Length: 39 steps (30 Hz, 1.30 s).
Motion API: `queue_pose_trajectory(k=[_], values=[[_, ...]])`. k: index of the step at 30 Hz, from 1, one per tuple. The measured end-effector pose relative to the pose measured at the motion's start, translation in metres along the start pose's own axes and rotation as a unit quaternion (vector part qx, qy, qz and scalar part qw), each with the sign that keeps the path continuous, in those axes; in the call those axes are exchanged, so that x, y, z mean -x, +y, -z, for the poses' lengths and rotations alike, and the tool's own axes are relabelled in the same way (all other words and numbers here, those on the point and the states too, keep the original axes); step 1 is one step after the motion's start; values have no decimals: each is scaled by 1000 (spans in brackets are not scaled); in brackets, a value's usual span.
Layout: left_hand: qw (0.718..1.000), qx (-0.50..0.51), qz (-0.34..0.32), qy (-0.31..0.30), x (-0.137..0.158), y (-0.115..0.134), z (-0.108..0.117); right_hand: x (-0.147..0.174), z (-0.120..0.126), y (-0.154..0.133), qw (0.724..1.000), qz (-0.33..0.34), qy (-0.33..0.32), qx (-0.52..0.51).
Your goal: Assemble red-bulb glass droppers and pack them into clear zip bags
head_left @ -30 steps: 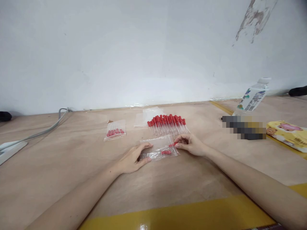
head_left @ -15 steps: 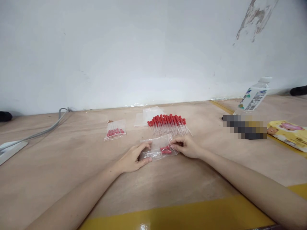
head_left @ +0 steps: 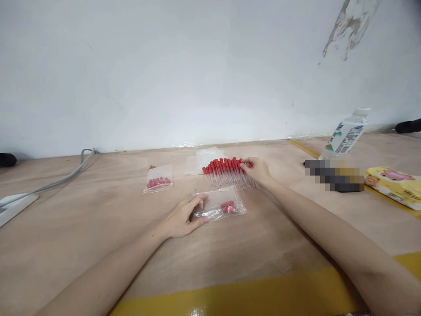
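A clear zip bag (head_left: 213,206) lies flat on the wooden table with a few red dropper bulbs (head_left: 227,204) showing inside. My left hand (head_left: 187,216) holds the bag's left end, the thumb at the near edge and the fingers at the far edge. Beyond the bag is a row of droppers (head_left: 226,171) with red bulbs and thin clear stems, stems pointing toward me. At the right end of this row my right hand (head_left: 258,170) pinches a dropper by its red bulb; the fingers partly hide it.
A filled bag of droppers (head_left: 158,179) lies to the left. Flat plastic bags (head_left: 207,157) sit behind the row. On the right are a leaning bottle (head_left: 345,134), a blurred-out dark object (head_left: 335,175) and a yellow packet (head_left: 393,184). A grey cable (head_left: 70,175) runs at left.
My right hand has left the bag's right end and moved up to the right end of the dropper row, where it pinches a bulb. My left hand stays on the bag.
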<state>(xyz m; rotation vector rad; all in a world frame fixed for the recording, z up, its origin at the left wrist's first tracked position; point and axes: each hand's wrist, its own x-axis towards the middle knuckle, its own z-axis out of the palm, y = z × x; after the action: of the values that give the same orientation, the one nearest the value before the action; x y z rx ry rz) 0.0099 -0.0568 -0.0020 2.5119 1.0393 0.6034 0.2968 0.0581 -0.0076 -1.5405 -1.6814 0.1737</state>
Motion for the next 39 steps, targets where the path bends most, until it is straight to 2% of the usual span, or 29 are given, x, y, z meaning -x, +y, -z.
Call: queue_pose_trajectory(k=[3, 6, 10, 13, 15, 18, 20, 23, 27, 31, 37, 39], values=[[1000, -5, -24, 2, 0, -3, -1, -17, -12, -6, 997, 19, 32, 66], [999, -8, -47, -8, -1, -6, -2, -28, -21, -12, 995, -5, 24, 93], [999, -1, -41, -26, -1, -6, -2, -36, -22, -19, 998, -52, 14, -13], [999, 5, -44, -27, -1, -6, -1, -34, -12, -24, 993, -61, 15, -103], [999, 2, -45, -29, -1, -6, -2, -25, -1, -27, 984, -43, 13, -170], [998, -3, -48, -29, -1, -6, -2, -2, 17, -26, 946, 4, 29, -323], [998, -4, -52, -29, -2, -7, -3, 18, 25, -22, 930, -10, 39, -365], [998, -8, -55, -30, -2, -7, -3, 44, 26, -12, 912, -69, 37, -402], [998, -20, -53, -34, -2, -6, -3, 65, 16, -5, 875, -136, 1, -464], [998, -21, -46, -35, -3, -5, -2, 76, 11, -9, 859, -144, -51, -488], [998, -20, -51, -34, -3, -5, -2, 80, 11, -12, 841, -161, -67, -511], [998, -23, -51, -35, -3, -4, -2, 79, 13, -10, 837, -178, -112, -505]])
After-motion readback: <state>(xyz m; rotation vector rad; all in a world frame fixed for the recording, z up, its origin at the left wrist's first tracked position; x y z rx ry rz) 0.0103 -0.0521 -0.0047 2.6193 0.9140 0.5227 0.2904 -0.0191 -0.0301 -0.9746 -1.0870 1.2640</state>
